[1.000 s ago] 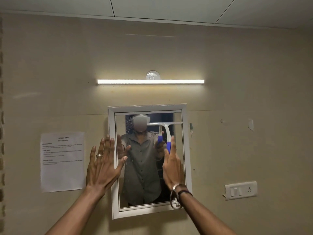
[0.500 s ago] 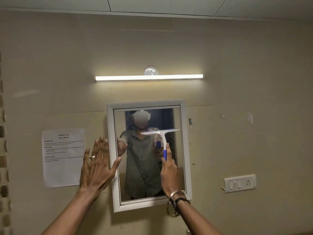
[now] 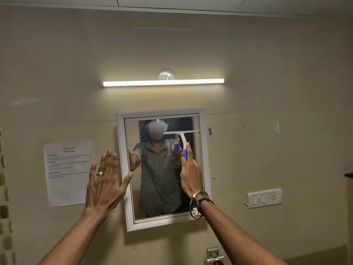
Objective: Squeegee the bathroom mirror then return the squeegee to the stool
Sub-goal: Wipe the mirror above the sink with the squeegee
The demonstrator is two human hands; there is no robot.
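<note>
Squeegee [image 3: 182, 139] in right hand [image 3: 191, 176]

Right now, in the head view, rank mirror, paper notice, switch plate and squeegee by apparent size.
1. mirror
2. paper notice
3. switch plate and squeegee: look about alike; the squeegee is partly hidden by the right hand, so unranked.

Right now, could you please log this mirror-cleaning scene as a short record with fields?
mirror: white-framed, on the wall, droplets on its left part
squeegee: blade high on the right of the glass, handle pointing down
right hand: gripping the blue handle
left hand: open and spread beside the frame's left edge
stool: not in view
paper notice: on the wall left of the mirror
</note>
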